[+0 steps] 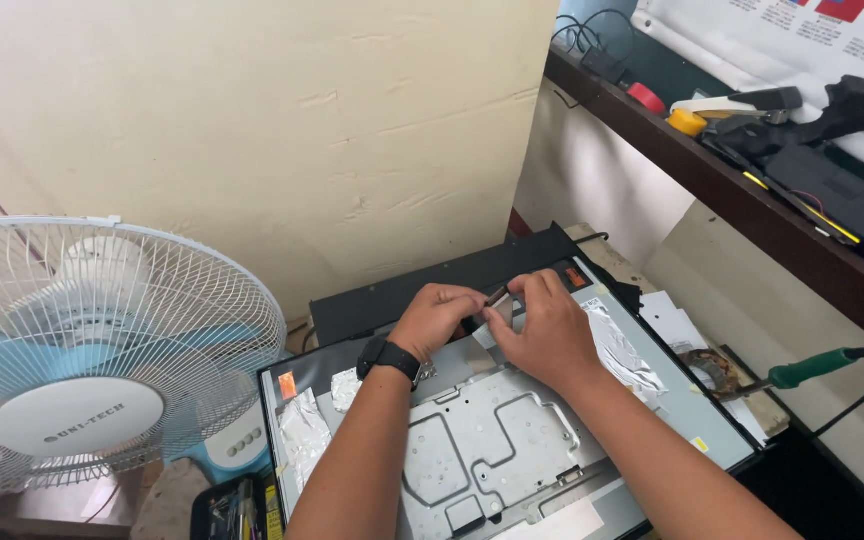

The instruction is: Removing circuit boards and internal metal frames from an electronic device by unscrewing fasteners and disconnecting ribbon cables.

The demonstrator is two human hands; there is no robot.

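A flat display panel [712,425] lies back-side up on the bench, with a silver metal plate [492,440] and patches of silver foil tape [624,350] on it. Both hands meet near its far edge. My left hand [437,318], with a black watch on the wrist, and my right hand [544,325] pinch a small dark flat cable or strip [497,296] between their fingertips. A long black bar [422,290] runs along the panel's far edge.
A white and blue fan [82,350] stands at the left. A green-handled soldering iron [802,370] rests to the right of the panel beside a coil [704,368]. The shelf [752,215] at upper right carries tape rolls, cables and black tools. A tool case [227,510] sits at bottom left.
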